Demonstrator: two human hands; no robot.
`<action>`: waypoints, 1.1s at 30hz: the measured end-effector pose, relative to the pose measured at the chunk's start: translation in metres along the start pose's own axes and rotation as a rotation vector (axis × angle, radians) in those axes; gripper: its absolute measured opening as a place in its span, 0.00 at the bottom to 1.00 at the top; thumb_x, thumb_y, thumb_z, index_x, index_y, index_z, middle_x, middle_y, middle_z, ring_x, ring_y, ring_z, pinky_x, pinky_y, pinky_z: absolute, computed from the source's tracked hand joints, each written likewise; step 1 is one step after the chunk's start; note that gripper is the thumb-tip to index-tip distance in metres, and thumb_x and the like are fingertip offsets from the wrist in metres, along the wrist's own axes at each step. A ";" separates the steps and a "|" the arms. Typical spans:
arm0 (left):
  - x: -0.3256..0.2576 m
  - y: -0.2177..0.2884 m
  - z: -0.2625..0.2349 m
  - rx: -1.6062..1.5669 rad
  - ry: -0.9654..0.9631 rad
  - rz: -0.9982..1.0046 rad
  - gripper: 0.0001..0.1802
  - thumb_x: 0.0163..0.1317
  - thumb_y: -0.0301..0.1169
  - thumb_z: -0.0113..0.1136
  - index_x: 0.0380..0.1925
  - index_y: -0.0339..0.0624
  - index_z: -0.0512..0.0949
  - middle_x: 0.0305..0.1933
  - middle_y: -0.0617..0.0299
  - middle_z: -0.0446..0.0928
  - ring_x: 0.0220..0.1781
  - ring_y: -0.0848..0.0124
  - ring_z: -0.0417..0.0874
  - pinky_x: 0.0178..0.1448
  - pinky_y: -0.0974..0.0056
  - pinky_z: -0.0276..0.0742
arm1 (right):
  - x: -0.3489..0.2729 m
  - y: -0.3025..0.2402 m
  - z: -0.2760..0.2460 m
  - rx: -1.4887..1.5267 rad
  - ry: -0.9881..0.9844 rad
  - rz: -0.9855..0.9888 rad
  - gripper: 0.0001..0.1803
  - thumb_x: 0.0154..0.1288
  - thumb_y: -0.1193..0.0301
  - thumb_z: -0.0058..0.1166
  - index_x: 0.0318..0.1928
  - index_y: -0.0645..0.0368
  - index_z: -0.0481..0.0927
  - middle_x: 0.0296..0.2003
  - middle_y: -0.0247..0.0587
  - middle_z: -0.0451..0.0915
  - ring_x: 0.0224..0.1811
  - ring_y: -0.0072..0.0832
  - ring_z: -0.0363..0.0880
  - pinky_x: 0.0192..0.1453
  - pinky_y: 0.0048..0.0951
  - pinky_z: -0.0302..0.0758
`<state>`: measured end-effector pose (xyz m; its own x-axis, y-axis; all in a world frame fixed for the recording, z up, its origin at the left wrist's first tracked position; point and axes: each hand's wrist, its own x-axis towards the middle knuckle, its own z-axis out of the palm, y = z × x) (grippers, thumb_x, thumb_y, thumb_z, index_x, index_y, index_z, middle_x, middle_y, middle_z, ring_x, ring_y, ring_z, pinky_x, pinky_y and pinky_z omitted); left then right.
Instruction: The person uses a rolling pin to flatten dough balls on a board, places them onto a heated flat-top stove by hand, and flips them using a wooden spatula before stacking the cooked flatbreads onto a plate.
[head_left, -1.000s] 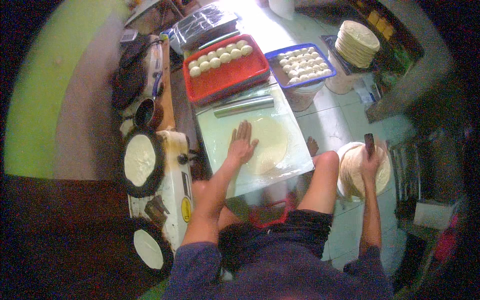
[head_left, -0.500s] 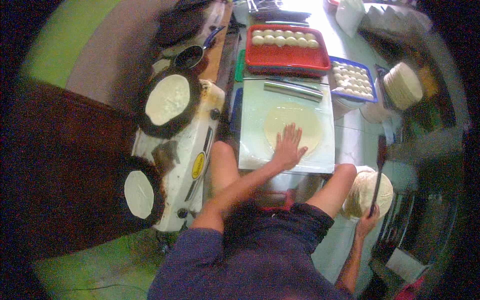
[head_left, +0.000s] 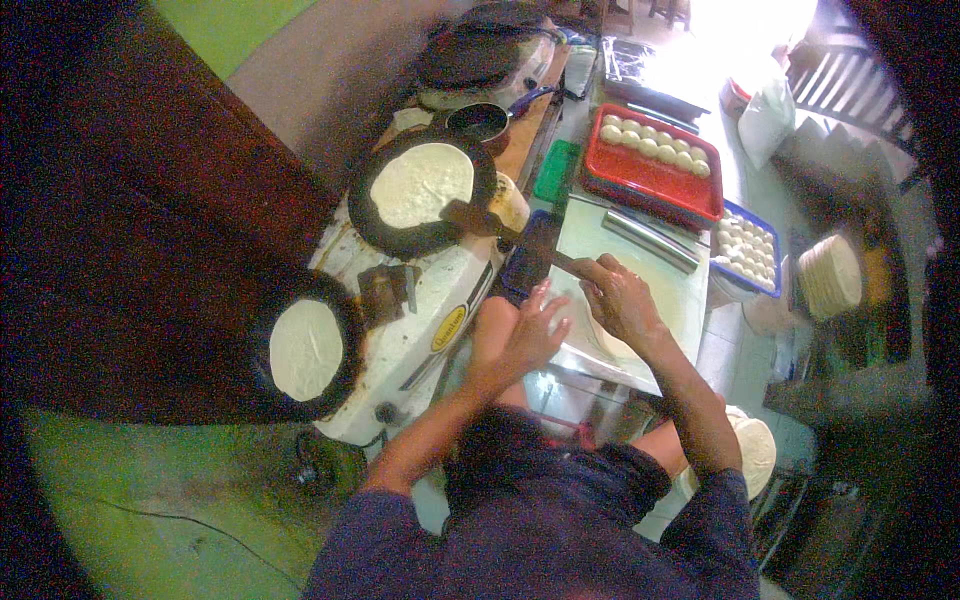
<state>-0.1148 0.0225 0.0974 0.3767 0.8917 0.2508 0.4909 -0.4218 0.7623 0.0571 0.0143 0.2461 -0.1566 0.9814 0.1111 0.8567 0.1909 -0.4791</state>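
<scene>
My left hand [head_left: 520, 335] sits at the near-left corner of the pale rectangular rolling board [head_left: 655, 270], fingers spread and flat, nothing gripped. Right hand [head_left: 622, 298] is just beside it, fingers curled around the handle of a flat dark-bladed spatula [head_left: 520, 240]; blade points left toward the stove. Hands close together, not touching as far as I can tell.

The thin rolled-out dough round [head_left: 600, 335] lies on the board, mostly hidden under my right hand and wrist.

Doing it well, my read: keep the blade low and level, wrist loose, left hand off the hot rim.

Both forearms come up from the bottom edge, right elbow bent more.

Left of the board: white two-burner stove [head_left: 420, 320]. Near round black pan [head_left: 305, 350] holds one pale flatbread, far round black pan [head_left: 420, 190] holds another, more blistered.

Farther out: steel rolling pin [head_left: 655, 240] across the board's far edge, red tray of dough balls [head_left: 655, 165], blue tray of smaller dough balls [head_left: 745, 250], stack of finished flatbreads [head_left: 830, 275] far right.
</scene>
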 end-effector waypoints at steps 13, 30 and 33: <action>-0.048 -0.049 -0.093 -0.117 0.251 -0.132 0.13 0.64 0.30 0.56 0.45 0.38 0.80 0.52 0.49 0.81 0.58 0.56 0.79 0.66 0.54 0.72 | 0.182 0.066 0.035 -0.060 -0.125 -0.209 0.16 0.64 0.74 0.54 0.53 0.55 0.80 0.45 0.49 0.81 0.51 0.47 0.79 0.55 0.45 0.76; 0.051 -0.035 -0.183 -0.060 0.243 -0.011 0.11 0.61 0.26 0.60 0.43 0.36 0.82 0.46 0.48 0.82 0.52 0.54 0.83 0.60 0.56 0.76 | 0.183 -0.019 0.113 -0.093 -0.017 -0.380 0.21 0.61 0.74 0.55 0.56 0.47 0.79 0.41 0.41 0.81 0.42 0.42 0.82 0.45 0.42 0.80; 0.097 -0.039 -0.210 0.026 0.283 0.079 0.12 0.61 0.27 0.60 0.44 0.35 0.81 0.46 0.47 0.82 0.51 0.52 0.82 0.59 0.56 0.76 | 0.142 0.015 0.092 -0.189 0.125 -0.453 0.23 0.60 0.72 0.57 0.57 0.41 0.80 0.44 0.39 0.81 0.45 0.41 0.82 0.46 0.41 0.80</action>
<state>-0.2626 0.1596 0.2172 0.1826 0.8647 0.4680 0.4897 -0.4927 0.7193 0.0024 0.1579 0.1749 -0.4828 0.7888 0.3803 0.7922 0.5785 -0.1941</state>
